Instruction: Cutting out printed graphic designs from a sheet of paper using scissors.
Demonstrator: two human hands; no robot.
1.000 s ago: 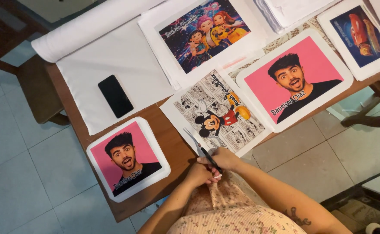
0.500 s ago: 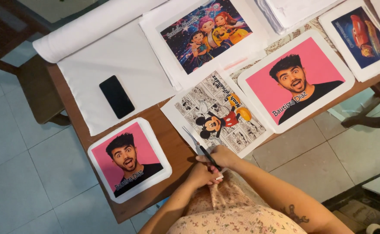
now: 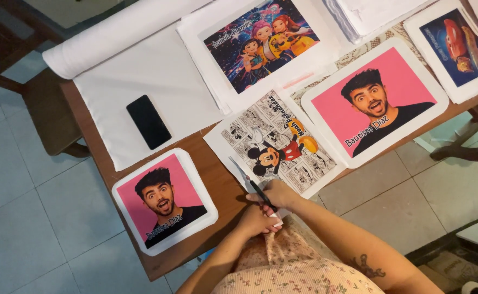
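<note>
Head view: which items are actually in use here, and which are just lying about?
In use: scissors, comic-strip print, right hand, left hand.
Lying about: black phone, white fabric roll, small pink portrait print, large pink portrait print, red car print.

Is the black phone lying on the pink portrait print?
No, the black phone lies on the white fabric sheet, apart from the small pink portrait print below it.

At the bottom of the frame, the person wears a pale pink garment with a small floral print, both forearms bare, a dark tattoo on the right forearm, and light-painted fingernails.
</note>
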